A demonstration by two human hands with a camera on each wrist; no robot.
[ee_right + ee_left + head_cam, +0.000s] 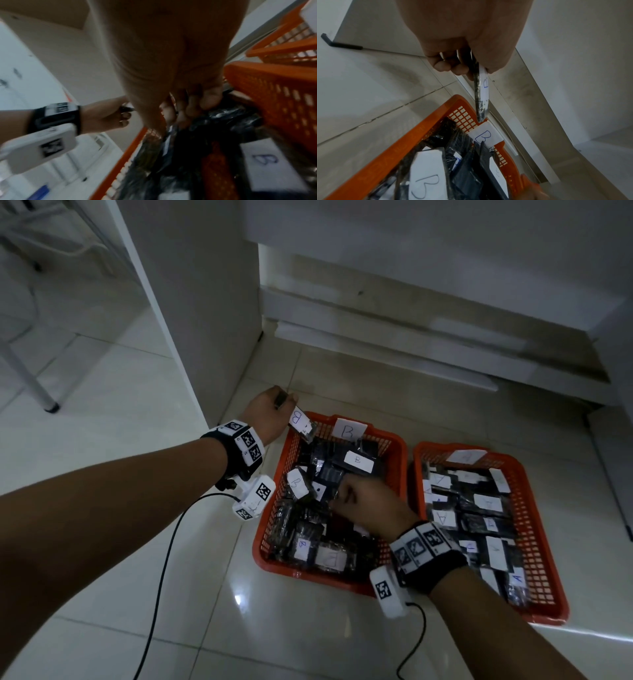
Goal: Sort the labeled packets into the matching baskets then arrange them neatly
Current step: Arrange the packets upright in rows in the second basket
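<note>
On the tiled floor (137,392) two orange baskets stand side by side, close but apart. The left basket (274,474) has a paper tag "B" (348,430) on its far rim and is full of dark packets lying in disorder. The right basket (537,508) holds packets marked "A", and these lie in tidier rows. The sorting looks finished, so I judge that the step in hand is arranging the B basket.

The left hand (270,414) pinches one packet marked "B" (301,424) by its end, and it hangs over the far left corner of the B basket. The right hand (366,498) is down among the packets in the middle, fingers curled around dark plastic; which packet exactly, I cannot tell.

Next, probably, the right hand must make a free place, and the left hand lays its packet flat, label up.
</note>
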